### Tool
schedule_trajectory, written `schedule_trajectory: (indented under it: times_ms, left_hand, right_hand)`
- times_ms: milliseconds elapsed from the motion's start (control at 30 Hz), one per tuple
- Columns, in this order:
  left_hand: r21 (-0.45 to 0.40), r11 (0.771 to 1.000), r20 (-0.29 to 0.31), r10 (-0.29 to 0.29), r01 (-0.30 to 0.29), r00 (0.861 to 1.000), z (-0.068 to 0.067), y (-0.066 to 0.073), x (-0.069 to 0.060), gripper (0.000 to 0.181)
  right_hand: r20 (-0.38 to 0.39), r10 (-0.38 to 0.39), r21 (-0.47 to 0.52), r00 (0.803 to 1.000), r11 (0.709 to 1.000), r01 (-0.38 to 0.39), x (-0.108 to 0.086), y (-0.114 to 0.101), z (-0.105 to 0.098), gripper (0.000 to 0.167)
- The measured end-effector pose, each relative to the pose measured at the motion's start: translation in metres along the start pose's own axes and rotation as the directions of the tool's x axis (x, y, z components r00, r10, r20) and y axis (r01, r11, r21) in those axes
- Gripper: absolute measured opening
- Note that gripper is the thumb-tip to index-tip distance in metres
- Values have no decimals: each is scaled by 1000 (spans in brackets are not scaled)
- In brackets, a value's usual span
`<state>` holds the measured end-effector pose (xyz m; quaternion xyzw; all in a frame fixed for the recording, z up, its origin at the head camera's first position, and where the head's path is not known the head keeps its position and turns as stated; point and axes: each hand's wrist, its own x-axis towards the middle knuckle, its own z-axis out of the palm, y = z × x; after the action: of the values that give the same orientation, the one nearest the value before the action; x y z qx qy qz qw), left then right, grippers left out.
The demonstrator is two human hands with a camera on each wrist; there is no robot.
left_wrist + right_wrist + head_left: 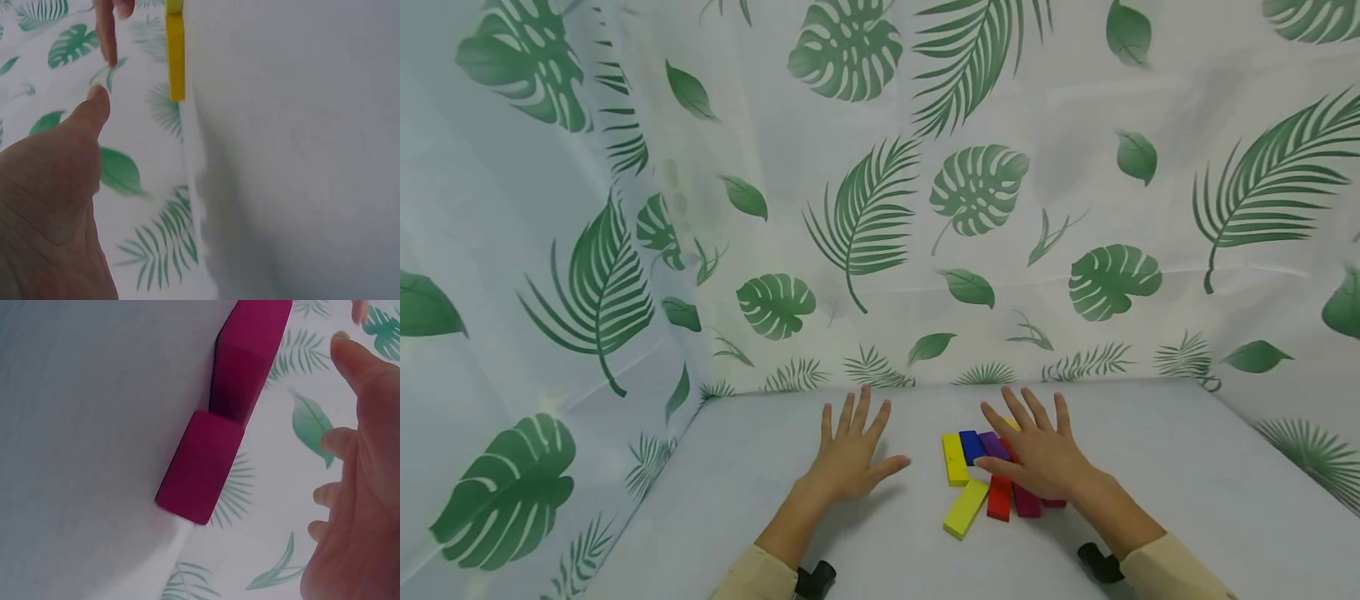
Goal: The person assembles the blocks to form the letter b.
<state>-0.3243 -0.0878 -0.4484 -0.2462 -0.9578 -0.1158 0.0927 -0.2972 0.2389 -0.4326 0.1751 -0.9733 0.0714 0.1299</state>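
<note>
Several coloured blocks lie in a loose cluster on the white table, right of centre in the head view. Among them are a yellow block (955, 459), a yellow-green block (966, 509), a blue block (972, 447), a purple block (993, 445), a red block (999, 498) and a magenta block (1026, 501). My right hand (1043, 454) hovers over the cluster's right side with fingers spread, hiding some blocks. To the left of the blocks, my left hand (850, 458) is held above the table, fingers spread, holding nothing. In the right wrist view, two magenta blocks (201, 467) appear beside the hand.
Behind the table (737, 500) hangs a white curtain (895, 250) printed with green leaves, which also runs along both sides. Black wrist devices (815, 579) sit below the sleeves.
</note>
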Motion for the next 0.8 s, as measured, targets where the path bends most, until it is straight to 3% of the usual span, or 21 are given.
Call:
schedule_trajectory:
  times_ms: [267, 500, 667, 800]
  left_hand:
    - [-3, 997, 92, 71, -71, 993, 0, 40, 12, 91]
    - [10, 992, 170, 121, -124, 978, 10, 61, 17, 79]
    - [1, 984, 248, 170, -176, 954, 10, 67, 15, 58]
    - [-12, 980, 309, 193, -199, 931, 9, 68, 11, 51]
  right_hand:
    - [-107, -41, 40, 993, 998, 46, 6, -13, -8, 82]
    - [-136, -35, 55, 990, 998, 43, 4, -16, -14, 80]
    - [-132, -72, 84, 989, 993, 84, 3, -20, -17, 78]
    - [-68, -73, 130, 995, 988, 82, 3, -24, -19, 71]
